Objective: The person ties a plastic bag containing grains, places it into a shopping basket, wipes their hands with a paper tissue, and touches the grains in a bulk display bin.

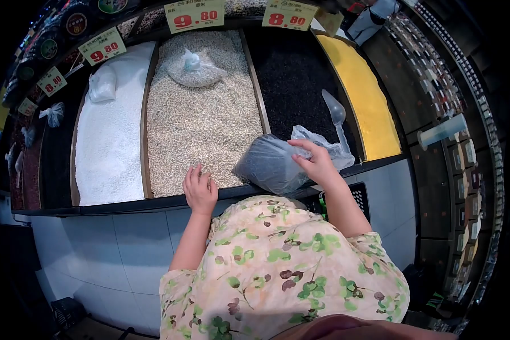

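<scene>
My right hand [314,161] is at the neck of a clear plastic bag [272,165] filled with dark grain, its thumb and fingers curled against the film. The bag leans over the front edge of the bins, its loose mouth spreading to the right. A clear plastic scoop [335,110] lies on the black grain [286,79] just beyond, its handle reaching down to the bag's film. My left hand [200,190] rests at the front edge of the pale grain [201,124], fingers apart and holding nothing.
White grain [110,141] and yellow grain [360,90] fill neighbouring bins. A tied bag [195,69] sits on the pale grain. Price signs [195,15] stand along the back. A bluish clear cylinder [443,131] stands out at the right. Another person [371,20] is at the upper right.
</scene>
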The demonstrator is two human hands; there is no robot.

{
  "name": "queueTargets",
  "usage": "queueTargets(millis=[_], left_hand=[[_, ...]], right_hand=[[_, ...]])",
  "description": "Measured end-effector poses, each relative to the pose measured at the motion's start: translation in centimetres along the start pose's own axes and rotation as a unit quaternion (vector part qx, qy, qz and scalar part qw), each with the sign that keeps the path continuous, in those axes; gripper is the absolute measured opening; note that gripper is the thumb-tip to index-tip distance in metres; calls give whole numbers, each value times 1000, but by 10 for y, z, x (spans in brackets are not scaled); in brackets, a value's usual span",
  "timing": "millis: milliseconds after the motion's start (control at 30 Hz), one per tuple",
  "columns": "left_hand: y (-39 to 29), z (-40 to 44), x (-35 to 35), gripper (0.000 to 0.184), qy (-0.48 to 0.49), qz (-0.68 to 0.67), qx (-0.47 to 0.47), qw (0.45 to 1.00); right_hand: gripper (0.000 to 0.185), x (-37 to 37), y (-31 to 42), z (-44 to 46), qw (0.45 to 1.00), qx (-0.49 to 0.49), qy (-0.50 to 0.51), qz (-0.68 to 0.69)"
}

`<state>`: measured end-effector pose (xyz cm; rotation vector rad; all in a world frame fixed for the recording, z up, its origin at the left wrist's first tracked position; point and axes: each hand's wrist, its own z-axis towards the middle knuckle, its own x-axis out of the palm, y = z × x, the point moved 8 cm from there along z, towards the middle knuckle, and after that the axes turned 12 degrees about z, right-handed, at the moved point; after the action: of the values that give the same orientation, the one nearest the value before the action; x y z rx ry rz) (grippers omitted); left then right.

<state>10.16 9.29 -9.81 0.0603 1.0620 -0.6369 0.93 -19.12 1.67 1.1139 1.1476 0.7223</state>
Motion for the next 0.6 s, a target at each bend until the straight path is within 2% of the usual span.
queueTargets(millis=[133,200,300,333,433,467,600], left_hand=[[-4,2,-4,23,0,-1,6,1000],[-9,3,-8,27,-3,-1,20,1000],[-33,5,-4,35,40,-59,40,997],[-41,5,-1,47,62,-83,51,993],[-62,11,6,56,95,-150,49,983],[-66,12,12,65,117,-154,62,979],[-77,21,17,70,146,-186,57,970]], right_hand=[[30,-3,13,6,997,-43,-1,66],[29,-3,13,9,995,-27,7,98],[27,-3,19,14,993,-32,11,116],[27,-3,21,16,992,-38,11,117],[27,-2,27,23,991,-50,26,125],[25,-1,30,25,989,-55,29,137],[24,-3,45,33,978,-36,39,203]])
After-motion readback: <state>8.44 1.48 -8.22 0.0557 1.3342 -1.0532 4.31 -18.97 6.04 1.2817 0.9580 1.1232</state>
